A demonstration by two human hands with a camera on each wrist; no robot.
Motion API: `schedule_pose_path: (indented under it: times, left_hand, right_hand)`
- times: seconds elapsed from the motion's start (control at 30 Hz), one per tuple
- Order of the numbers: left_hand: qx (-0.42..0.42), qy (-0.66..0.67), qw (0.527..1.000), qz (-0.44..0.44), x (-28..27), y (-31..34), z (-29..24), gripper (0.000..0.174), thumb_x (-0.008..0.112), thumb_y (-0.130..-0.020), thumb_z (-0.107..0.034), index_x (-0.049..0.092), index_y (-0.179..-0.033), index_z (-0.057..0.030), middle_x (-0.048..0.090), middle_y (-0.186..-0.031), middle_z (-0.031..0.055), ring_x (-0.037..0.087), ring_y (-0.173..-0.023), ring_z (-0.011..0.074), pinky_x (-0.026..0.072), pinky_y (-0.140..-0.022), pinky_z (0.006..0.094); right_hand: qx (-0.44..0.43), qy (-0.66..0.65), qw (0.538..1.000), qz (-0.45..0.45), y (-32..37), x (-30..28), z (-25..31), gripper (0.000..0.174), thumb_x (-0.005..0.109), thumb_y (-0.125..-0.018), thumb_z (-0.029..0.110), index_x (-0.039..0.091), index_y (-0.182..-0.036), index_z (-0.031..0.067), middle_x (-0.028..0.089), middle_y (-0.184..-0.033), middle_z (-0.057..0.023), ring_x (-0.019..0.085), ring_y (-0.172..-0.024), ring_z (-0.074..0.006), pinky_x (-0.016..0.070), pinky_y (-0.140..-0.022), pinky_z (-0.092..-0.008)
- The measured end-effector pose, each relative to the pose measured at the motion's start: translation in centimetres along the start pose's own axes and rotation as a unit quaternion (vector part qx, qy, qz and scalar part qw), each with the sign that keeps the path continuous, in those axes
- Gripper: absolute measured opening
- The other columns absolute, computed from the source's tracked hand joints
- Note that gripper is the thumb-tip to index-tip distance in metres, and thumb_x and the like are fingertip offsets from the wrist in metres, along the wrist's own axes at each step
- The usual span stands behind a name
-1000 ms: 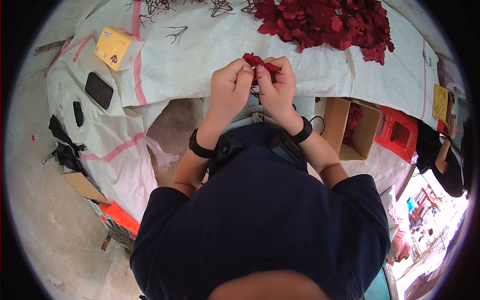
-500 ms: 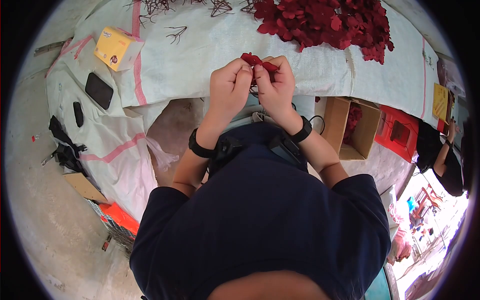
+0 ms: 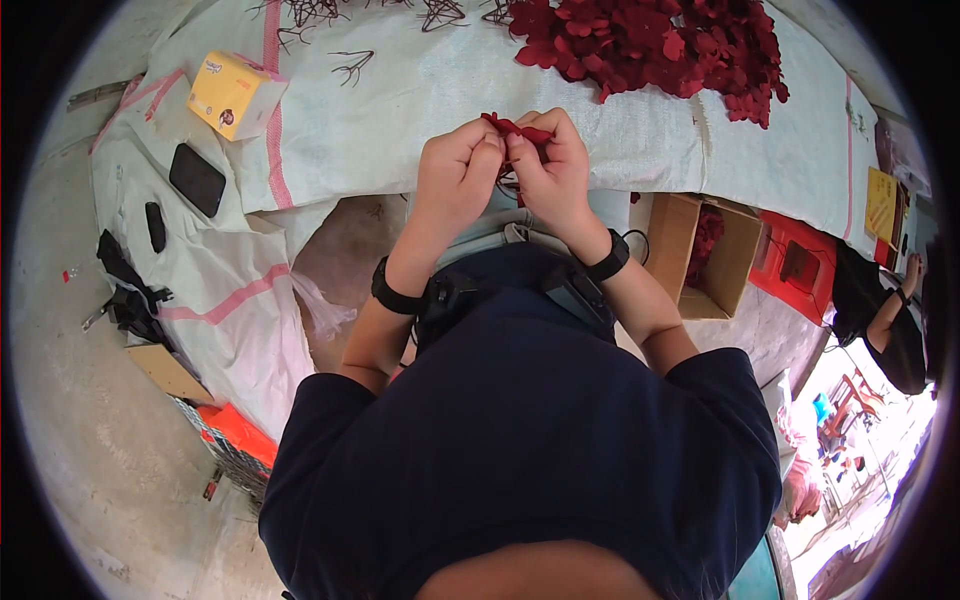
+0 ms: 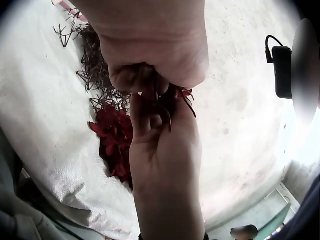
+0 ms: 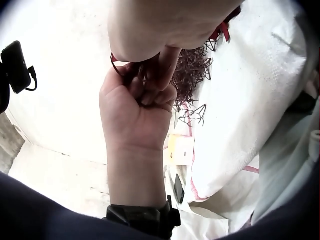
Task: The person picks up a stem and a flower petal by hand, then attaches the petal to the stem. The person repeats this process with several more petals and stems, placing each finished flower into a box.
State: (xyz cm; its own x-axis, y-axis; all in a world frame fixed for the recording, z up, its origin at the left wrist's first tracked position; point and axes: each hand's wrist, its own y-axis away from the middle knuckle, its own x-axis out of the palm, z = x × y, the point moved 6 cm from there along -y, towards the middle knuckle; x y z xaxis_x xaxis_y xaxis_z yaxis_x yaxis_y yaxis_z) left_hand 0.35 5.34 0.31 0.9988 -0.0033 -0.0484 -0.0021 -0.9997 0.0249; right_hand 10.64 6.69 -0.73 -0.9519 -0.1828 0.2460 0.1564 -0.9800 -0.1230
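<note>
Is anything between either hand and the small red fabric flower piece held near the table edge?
Nothing visible stands between them. The left hand and the right hand both already pinch the small red fabric flower piece directly with their fingertips.

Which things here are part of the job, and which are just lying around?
In use: red flower piece, pinched by left hand and right hand; red petal pile; brown stems.
Lying about: yellow box; black phone.
</note>
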Motion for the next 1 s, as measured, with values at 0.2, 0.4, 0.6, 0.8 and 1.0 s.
schedule_pose_path:
  times: [0.2, 0.4, 0.6, 0.8, 1.0]
  left_hand:
    - [-0.049, 0.02, 0.998, 0.038, -0.1, 0.0, 0.1, 0.015, 0.041, -0.079, -0.007, 0.048, -0.069, 0.0016, 0.047, -0.055, 0.0035, 0.04, -0.049, 0.0071, 0.0352, -0.046, 0.0225]
    - [-0.033, 0.025, 0.999, 0.013, 0.0, -0.3, 0.8, 0.011, 0.042, -0.079, -0.005, 0.048, -0.073, 0.002, 0.051, -0.061, 0.0036, 0.044, -0.053, 0.006, 0.0366, -0.047, 0.021]
    - [-0.063, 0.101, 0.988, -0.094, -0.6, -0.1, 0.6, 0.006, 0.046, -0.079, -0.003, 0.046, -0.079, 0.0028, 0.053, -0.066, 0.0037, 0.048, -0.06, 0.005, 0.0389, -0.05, 0.0183]
    - [-0.041, 0.069, 0.992, -0.098, -0.5, 0.0, 0.2, 0.006, 0.046, -0.079, -0.003, 0.046, -0.079, 0.0031, 0.054, -0.066, 0.0043, 0.048, -0.06, 0.0046, 0.0399, -0.051, 0.0187]
    - [-0.037, 0.038, 0.995, -0.089, -0.3, 0.2, 0.1, 0.006, 0.046, -0.079, -0.002, 0.046, -0.079, 0.0032, 0.053, -0.066, 0.0045, 0.047, -0.059, 0.0043, 0.0398, -0.051, 0.0187]
  right_hand:
    - [0.009, 0.006, 0.999, 0.045, 0.0, -0.1, -0.2, 0.007, 0.048, -0.077, -0.002, 0.041, -0.077, -0.0011, 0.053, -0.067, -0.0046, 0.052, -0.059, -0.0065, 0.0438, -0.052, -0.0194]
    - [0.06, -0.007, 0.998, 0.029, -0.5, -0.1, -0.2, 0.008, 0.048, -0.079, -0.001, 0.04, -0.079, -0.0006, 0.053, -0.073, -0.0056, 0.052, -0.064, -0.0071, 0.045, -0.055, -0.0198]
    - [0.067, -0.028, 0.997, -0.01, -0.9, 0.1, -0.2, 0.008, 0.049, -0.08, 0.001, 0.042, -0.081, -0.0008, 0.053, -0.075, -0.0057, 0.053, -0.066, -0.0077, 0.0464, -0.056, -0.0208]
    - [0.068, -0.021, 0.997, -0.019, -0.7, 0.1, -0.5, 0.009, 0.05, -0.08, 0.002, 0.042, -0.082, -0.002, 0.055, -0.073, -0.0071, 0.055, -0.061, -0.0086, 0.0467, -0.054, -0.0208]
    - [0.085, -0.04, 0.995, -0.017, -0.5, 0.2, -0.6, 0.009, 0.049, -0.08, 0.002, 0.042, -0.082, -0.0023, 0.055, -0.072, -0.0075, 0.055, -0.058, -0.0082, 0.0458, -0.051, -0.0201]
